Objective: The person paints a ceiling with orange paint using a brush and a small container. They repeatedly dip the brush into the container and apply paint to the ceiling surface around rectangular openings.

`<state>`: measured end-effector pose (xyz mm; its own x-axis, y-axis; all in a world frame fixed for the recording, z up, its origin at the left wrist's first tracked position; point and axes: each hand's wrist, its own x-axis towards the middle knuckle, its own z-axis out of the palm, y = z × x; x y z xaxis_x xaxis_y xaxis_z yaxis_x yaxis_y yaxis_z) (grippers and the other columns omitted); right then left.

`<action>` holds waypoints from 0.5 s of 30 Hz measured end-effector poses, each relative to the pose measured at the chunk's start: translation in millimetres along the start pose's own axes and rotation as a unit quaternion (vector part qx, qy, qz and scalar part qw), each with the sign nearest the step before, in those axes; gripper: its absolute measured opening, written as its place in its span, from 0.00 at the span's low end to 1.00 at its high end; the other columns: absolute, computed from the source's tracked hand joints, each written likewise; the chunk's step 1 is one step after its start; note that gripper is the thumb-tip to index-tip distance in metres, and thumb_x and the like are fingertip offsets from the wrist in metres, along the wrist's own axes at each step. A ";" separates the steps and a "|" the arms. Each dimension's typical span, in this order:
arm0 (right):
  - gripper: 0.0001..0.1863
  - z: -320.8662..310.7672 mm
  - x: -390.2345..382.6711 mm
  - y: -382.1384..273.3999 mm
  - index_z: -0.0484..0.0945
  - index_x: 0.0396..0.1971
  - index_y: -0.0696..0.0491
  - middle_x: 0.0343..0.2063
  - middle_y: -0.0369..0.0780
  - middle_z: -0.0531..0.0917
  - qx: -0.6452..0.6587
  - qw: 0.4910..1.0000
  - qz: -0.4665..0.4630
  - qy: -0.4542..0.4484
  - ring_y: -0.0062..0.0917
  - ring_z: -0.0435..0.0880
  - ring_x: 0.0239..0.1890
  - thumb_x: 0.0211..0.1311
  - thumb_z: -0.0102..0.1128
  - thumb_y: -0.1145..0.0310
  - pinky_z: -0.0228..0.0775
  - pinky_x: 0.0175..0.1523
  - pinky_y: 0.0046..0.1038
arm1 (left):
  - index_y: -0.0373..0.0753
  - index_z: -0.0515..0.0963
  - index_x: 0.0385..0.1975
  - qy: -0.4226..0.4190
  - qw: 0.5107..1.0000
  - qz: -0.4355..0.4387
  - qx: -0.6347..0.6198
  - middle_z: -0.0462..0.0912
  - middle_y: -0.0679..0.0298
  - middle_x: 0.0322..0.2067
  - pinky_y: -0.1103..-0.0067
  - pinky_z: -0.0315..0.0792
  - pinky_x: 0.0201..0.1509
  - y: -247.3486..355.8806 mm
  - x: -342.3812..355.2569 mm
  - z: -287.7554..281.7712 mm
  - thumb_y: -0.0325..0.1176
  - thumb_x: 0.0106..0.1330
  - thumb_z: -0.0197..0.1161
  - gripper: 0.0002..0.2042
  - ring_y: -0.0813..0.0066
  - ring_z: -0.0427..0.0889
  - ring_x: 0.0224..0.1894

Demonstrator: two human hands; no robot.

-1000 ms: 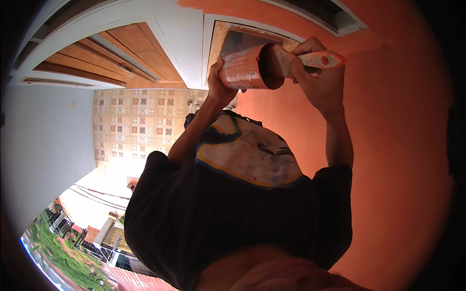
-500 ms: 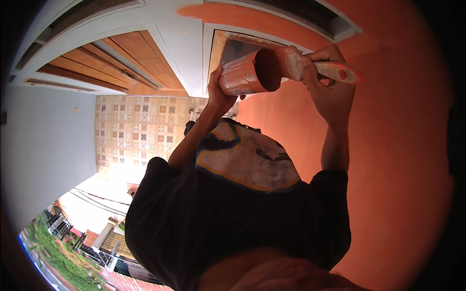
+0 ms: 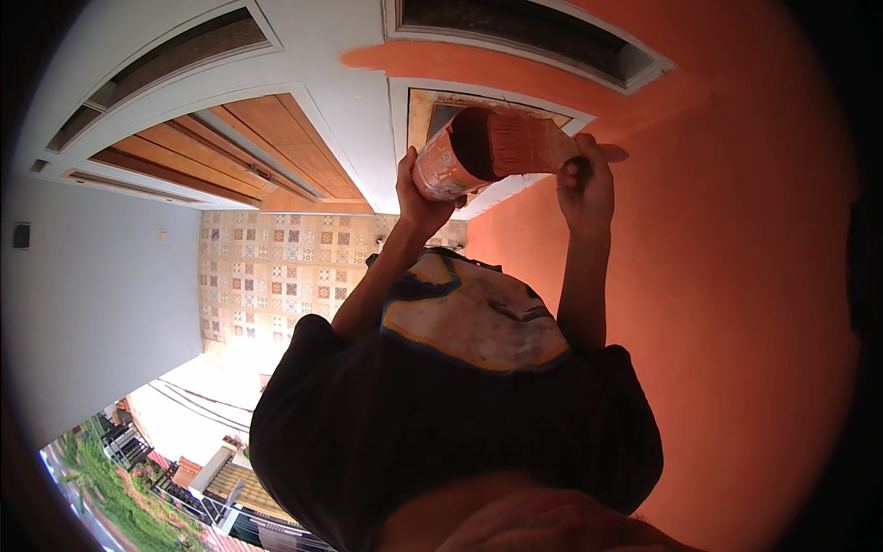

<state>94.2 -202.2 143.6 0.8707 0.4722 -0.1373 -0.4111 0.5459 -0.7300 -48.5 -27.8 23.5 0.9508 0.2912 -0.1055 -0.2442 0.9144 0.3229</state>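
Observation:
My left hand [image 3: 425, 198] is wrapped round a paint-smeared can [image 3: 440, 173], which is tilted with its dark mouth toward the right. In my right hand [image 3: 587, 184] is a wide paintbrush [image 3: 529, 145], gripped by its handle. Its bristles are coated in orange-red paint and lie at the can's rim; whether they touch it I cannot tell. Behind the can, part of a wooden-framed window or door opening [image 3: 421, 115] shows.
An orange painted wall [image 3: 717, 304] fills the right side. Ahead is a white wall [image 3: 345, 101] with an orange painted band [image 3: 414, 61], a dark vent opening [image 3: 515, 32] and wooden doors [image 3: 212, 152]. Patterned floor tiles [image 3: 276, 258] lie at the left.
The brush has turned and moved left, so its bristles now sit at the can's mouth. My right hand has come lower and closer to the can. The view has shifted slightly.

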 end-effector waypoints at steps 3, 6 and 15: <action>0.04 -16.5 4.2 16.7 0.78 0.33 0.44 0.27 0.29 0.82 0.043 0.997 0.060 0.023 0.14 0.76 0.19 0.68 0.62 0.70 0.63 0.21 0.15 | 0.48 0.70 0.57 0.083 0.997 -0.007 -0.002 0.80 0.58 0.44 0.73 0.69 0.30 -2.9 0.0 1.5 0.64 0.70 0.38 0.30 0.59 0.81 0.39; 0.03 -23.0 4.3 24.0 0.77 0.35 0.43 0.30 0.27 0.80 0.056 0.995 0.082 -0.029 0.15 0.79 0.30 0.69 0.63 0.64 0.69 0.31 0.18 | 0.48 0.70 0.58 0.030 0.999 0.008 0.009 0.81 0.56 0.43 0.78 0.69 0.19 -1.9 -0.1 10.9 0.65 0.69 0.38 0.31 0.62 0.83 0.30; 0.07 -26.4 0.6 18.3 0.75 0.41 0.41 0.39 0.31 0.81 0.018 0.988 0.111 -0.101 0.21 0.82 0.37 0.68 0.64 0.61 0.76 0.35 0.27 | 0.46 0.72 0.53 0.016 1.000 -0.010 0.022 0.82 0.53 0.38 0.76 0.68 0.21 -1.8 4.2 22.9 0.65 0.68 0.40 0.30 0.59 0.80 0.29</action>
<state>94.3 -210.1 112.5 0.6869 0.7106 -0.1525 -0.5992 0.4350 -0.6722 -39.7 -34.7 44.0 0.9489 0.2820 -0.1413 -0.2156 0.9068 0.3623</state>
